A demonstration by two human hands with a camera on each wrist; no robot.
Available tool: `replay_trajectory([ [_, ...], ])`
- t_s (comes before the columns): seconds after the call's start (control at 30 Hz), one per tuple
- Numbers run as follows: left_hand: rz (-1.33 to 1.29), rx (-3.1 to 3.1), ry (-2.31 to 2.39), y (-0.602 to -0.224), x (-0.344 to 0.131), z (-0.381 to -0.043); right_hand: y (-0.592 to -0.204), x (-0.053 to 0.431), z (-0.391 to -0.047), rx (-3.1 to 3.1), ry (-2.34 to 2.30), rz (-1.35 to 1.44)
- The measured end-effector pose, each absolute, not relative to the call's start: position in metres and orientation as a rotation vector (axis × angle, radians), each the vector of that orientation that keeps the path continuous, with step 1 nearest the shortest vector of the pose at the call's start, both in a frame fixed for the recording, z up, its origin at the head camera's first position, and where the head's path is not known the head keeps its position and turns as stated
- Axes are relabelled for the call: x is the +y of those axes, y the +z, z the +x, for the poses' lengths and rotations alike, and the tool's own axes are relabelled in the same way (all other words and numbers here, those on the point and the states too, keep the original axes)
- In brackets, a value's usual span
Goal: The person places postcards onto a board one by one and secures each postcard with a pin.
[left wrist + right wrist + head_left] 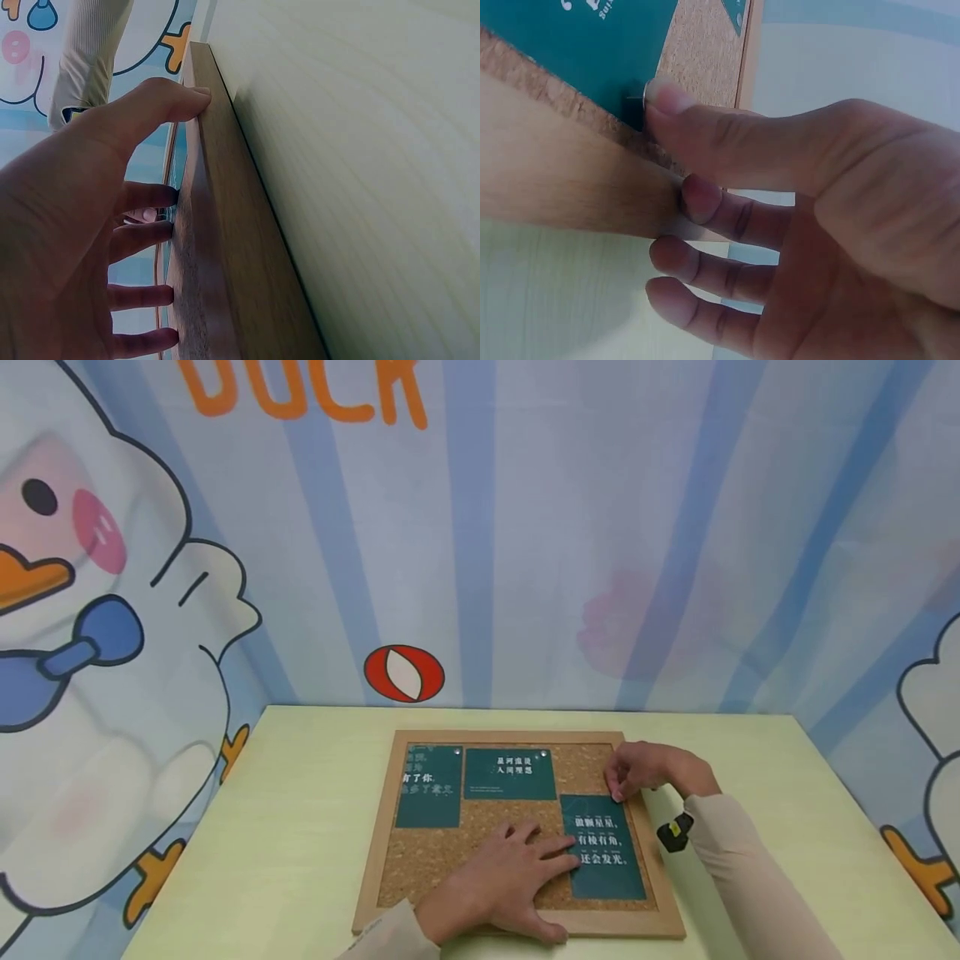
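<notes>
A cork board (427,868) in a wooden frame (525,923) lies on the table. My left hand (506,877) rests on it with fingers spread; some fingertips touch the left edge of a green card (609,883) with white writing. In the left wrist view, the thumb (169,101) lies against the wooden frame. At the card's upper right corner, my right hand (648,768) holds a thumbtack (636,103), its thumb against the flat head and the pin toward the card. The right index finger is hidden behind the thumb in the right wrist view.
Two more green cards are on the board: one at the upper left (431,806) and one at top middle (510,785), each with a tack at its upper right. Pale yellow table (285,827) surrounds the frame. A printed cloth (540,527) hangs behind.
</notes>
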State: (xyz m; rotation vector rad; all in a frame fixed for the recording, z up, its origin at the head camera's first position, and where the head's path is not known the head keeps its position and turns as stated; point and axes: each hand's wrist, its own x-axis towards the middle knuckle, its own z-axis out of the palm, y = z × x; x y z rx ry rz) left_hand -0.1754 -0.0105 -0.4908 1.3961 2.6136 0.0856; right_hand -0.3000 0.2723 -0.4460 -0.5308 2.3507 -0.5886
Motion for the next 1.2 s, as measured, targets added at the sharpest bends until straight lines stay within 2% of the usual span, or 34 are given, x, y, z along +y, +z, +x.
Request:
replay_trajectory([
  [0.73,1.391,2.632,0.07,-0.494,-0.01,-0.178,-0.453,0.265,-0.292,2.543,-0.417,-0.574],
  [1.2,1.406,2.636,0.337,-0.492,-0.022,-0.189,-0.461,0.282,-0.271,2.7,-0.51,-0.888],
])
